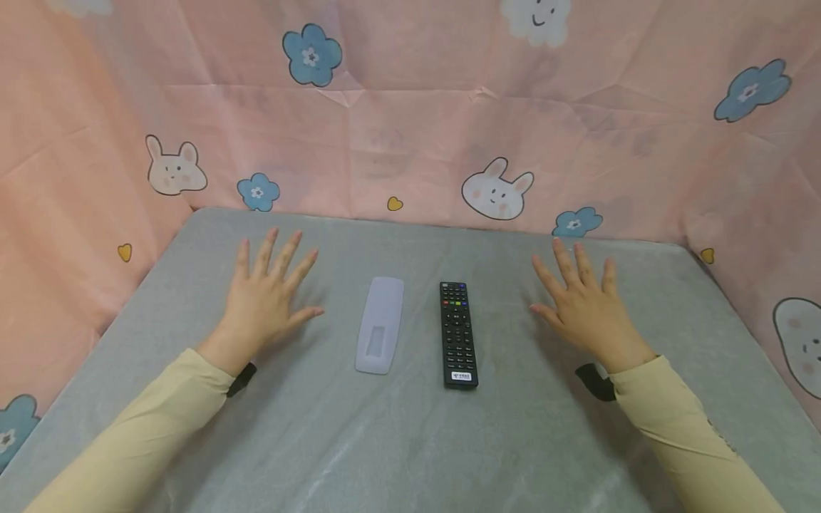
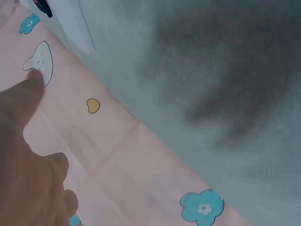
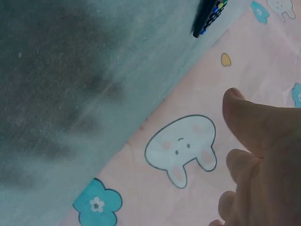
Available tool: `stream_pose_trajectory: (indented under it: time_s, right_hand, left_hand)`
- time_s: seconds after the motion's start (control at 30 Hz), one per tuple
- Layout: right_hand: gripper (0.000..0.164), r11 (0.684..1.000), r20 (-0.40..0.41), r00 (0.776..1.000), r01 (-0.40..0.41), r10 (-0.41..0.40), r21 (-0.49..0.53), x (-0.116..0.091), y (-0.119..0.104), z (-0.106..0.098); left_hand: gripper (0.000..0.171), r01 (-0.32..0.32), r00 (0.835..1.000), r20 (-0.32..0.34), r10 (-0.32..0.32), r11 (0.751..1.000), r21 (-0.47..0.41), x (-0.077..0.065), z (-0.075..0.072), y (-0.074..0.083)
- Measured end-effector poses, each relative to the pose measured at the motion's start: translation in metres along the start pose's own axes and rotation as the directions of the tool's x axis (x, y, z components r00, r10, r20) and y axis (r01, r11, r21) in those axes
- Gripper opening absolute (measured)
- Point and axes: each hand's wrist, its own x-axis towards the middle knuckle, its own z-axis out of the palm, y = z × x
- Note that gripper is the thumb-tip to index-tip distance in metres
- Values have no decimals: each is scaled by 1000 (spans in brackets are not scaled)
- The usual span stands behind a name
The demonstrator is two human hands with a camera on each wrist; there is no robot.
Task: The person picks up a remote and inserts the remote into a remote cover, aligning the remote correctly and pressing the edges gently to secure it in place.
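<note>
A black remote control (image 1: 458, 335) with rows of buttons lies face up near the middle of the table. Just left of it, apart, is a pale translucent remote cover (image 1: 383, 313) with a small rectangular recess towards its near end. My left hand (image 1: 261, 292) is spread above the table, left of the cover, holding nothing. To the right of the remote my right hand (image 1: 586, 306) hovers with fingers splayed, also holding nothing. The left wrist view catches part of the cover (image 2: 73, 23); in the right wrist view only the remote's end (image 3: 207, 19) shows.
The grey tabletop (image 1: 410, 442) stretches under both arms. A pink cloth (image 1: 410, 128) printed with rabbits, flowers and hearts hangs along the back and both sides. A black strap piece (image 1: 596, 382) sits under the right wrist, and another (image 1: 241, 380) under the left.
</note>
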Motion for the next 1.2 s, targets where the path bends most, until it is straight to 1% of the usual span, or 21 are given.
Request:
stream_pose_trajectory:
  time_s: [0.13, 0.2, 0.27, 0.33, 0.37, 0.43, 0.5, 0.53, 0.57, 0.6, 0.63, 0.67, 0.73, 0.8, 0.83, 0.87, 0.93, 0.97, 1.07, 1.13, 1.2]
  right_hand:
    - [71, 1000, -6, 1000, 20, -20, 15, 0, 0, -1]
    - [71, 999, -9, 999, 35, -35, 15, 0, -1, -1]
    - [71, 998, -20, 998, 56, -55, 13, 0, -2, -2]
    - [71, 997, -45, 996, 80, -79, 24, 0, -2, -1]
    - [71, 995, -67, 994, 93, -91, 34, 0, -4, -1]
    - [69, 991, -124, 986, 117, -108, 69, -1, -7, 0]
    - [65, 984, -176, 979, 124, -100, 127, -2, -11, 1]
    - [62, 980, -199, 976, 122, -89, 159, -3, -14, 1]
    - [60, 973, -220, 973, 121, -77, 195, -5, -17, 0]
    - [57, 967, -235, 970, 114, -59, 229, -6, -20, 1]
    - [54, 958, -242, 970, 103, -37, 269, -7, -22, 1]
    - [51, 947, -248, 969, 93, -14, 308, -9, -25, 2]
    - [45, 917, -259, 966, 87, 18, 389, -11, -31, 3]
    - [40, 874, -248, 967, 73, 55, 480, -14, -38, 5]
    - [38, 849, -237, 969, 63, 74, 525, -15, -41, 6]
    - [36, 819, -223, 971, 55, 91, 572, -17, -44, 7]
    - [33, 761, -187, 975, 30, 121, 648, -19, -49, 9]
    - [32, 731, -162, 977, 10, 138, 683, -20, -51, 10]
    - [29, 651, -87, 981, -47, 172, 758, -21, -57, 12]
    - [27, 611, -32, 982, -89, 184, 786, -21, -60, 13]
    - [25, 573, 18, 981, -126, 191, 810, -21, -63, 14]
  left_hand:
    - [83, -21, 999, 33, 22, 999, -41, -2, 3, 4]
    - [80, -40, 998, 41, 44, 995, -95, -2, 2, 7]
    - [76, -65, 996, 48, 75, 981, -186, -2, 0, 11]
    - [71, -92, 993, 48, 110, 956, -277, -2, -3, 16]
    - [69, -107, 991, 37, 125, 940, -323, -2, -5, 19]
    - [65, -131, 990, 2, 144, 906, -403, -3, -7, 24]
    - [58, -146, 989, -44, 142, 869, -474, -3, -9, 29]
    - [55, -147, 989, -65, 133, 842, -518, -3, -10, 32]
    - [50, -151, 989, -85, 125, 811, -566, -2, -10, 35]
    - [46, -148, 989, -94, 115, 773, -616, -1, -11, 39]
    - [41, -149, 989, -104, 107, 731, -666, -1, -12, 43]
    - [37, -158, 987, -116, 107, 683, -713, 0, -12, 47]
    - [32, -165, 986, -116, 121, 586, -793, 1, -15, 56]
    - [28, -160, 984, -97, 151, 491, -857, 0, -17, 66]
    - [27, -152, 982, -83, 169, 448, -881, -1, -18, 71]
    - [26, -138, 980, -66, 186, 405, -904, -2, -19, 76]
    - [25, -87, 979, -19, 204, 329, -940, -4, -19, 86]
    - [25, -71, 978, -8, 209, 294, -953, -4, -17, 91]
    - [24, -12, 979, 31, 204, 207, -978, -3, -13, 108]
    - [24, 18, 979, 49, 196, 155, -988, -1, -10, 119]
    - [24, 53, 979, 74, 189, 112, -992, 2, -8, 131]
